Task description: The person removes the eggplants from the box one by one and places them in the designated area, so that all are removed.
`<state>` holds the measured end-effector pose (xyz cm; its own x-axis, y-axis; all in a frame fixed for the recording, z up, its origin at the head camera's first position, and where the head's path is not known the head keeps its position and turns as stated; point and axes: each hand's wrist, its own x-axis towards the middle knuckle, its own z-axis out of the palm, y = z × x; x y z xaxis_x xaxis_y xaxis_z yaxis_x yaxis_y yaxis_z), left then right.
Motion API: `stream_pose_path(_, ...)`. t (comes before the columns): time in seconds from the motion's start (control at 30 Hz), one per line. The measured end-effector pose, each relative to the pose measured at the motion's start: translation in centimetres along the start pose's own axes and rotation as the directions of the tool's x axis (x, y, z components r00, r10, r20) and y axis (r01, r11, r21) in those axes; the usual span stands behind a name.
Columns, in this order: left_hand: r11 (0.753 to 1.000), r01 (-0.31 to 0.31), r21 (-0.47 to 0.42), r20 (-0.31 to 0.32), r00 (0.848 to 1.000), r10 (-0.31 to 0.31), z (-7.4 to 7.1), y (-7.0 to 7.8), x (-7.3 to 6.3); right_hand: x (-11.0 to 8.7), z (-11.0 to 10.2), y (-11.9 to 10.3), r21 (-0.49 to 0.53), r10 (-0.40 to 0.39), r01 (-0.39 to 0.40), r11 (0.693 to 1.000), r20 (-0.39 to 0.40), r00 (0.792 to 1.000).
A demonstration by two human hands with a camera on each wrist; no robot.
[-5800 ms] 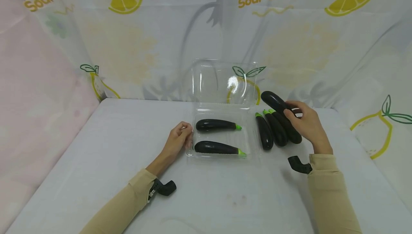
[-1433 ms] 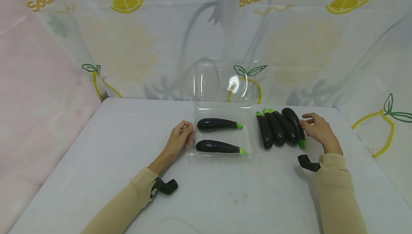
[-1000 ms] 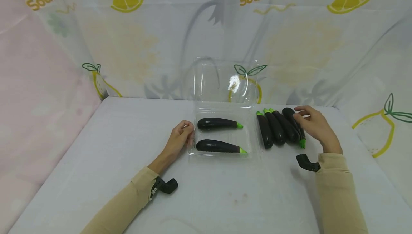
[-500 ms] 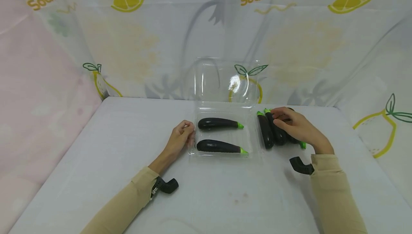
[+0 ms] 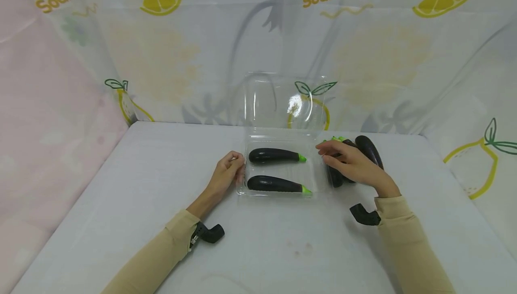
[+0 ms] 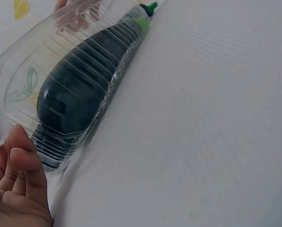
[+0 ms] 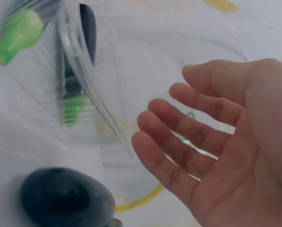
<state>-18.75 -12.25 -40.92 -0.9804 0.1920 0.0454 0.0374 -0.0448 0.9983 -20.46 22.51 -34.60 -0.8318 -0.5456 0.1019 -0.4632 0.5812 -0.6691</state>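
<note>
A clear plastic clamshell container [image 5: 282, 182] stands with its lid raised; two dark eggplants [image 5: 273, 155] with green stems lie in it, one behind the other. My left hand [image 5: 227, 168] pinches the container's left rim, its fingers curled there in the left wrist view too. My right hand [image 5: 351, 161] hovers by the container's right edge, fingers apart and holding nothing in the right wrist view. Beneath and beside that hand lies a row of several eggplants [image 5: 368, 149], partly hidden by it. The lid [image 5: 266, 101] leans back against the printed cloth.
A white-covered table [image 5: 169, 159] carries everything. Behind it hangs a cloth backdrop [image 5: 210, 51] printed with lemons and lettering, with a pink cloth [image 5: 52, 105] at the left side.
An eggplant held by my right hand earlier now lies at the right end of the row. The right hand has since moved left across the row to the container's edge. The left hand stays put.
</note>
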Motion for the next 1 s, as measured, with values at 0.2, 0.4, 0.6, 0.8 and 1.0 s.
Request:
stream_pose_path(0.2, 1.000, 0.005, 0.011, 0.005, 1.000, -0.005, -0.1, 0.0, 0.0, 0.5, 1.4, -0.6, 0.021, -0.035, 0.034, 0.999, 0.042, 0.999)
stream_pose_path(0.4, 1.000, 0.009, 0.000, 0.006, 1.000, -0.009, 0.0, 0.0, -0.1, 1.0, 3.0, -1.6, 0.020, -0.068, 0.066, 0.998, 0.085, 0.994)
stream_pose_path(0.6, 1.000, 0.009, 0.000, 0.003, 1.000, -0.009, 0.1, 0.0, -0.1, 1.6, 4.9, -2.8, 0.010, -0.064, 0.063, 0.998, 0.152, 0.986)
stream_pose_path(0.8, 1.000, 0.014, 0.002, 0.003, 1.000, -0.014, 0.1, -0.1, 0.0, 2.2, 6.8, -3.3, -0.010, -0.063, 0.067, 0.998, 0.226, 0.972)
stream_pose_path(1.0, 1.000, 0.004, 0.007, 0.010, 1.000, -0.004, 0.0, 0.0, 0.0, 2.6, 7.7, -3.6, -0.062, -0.049, 0.068, 0.996, 0.271, 0.961)
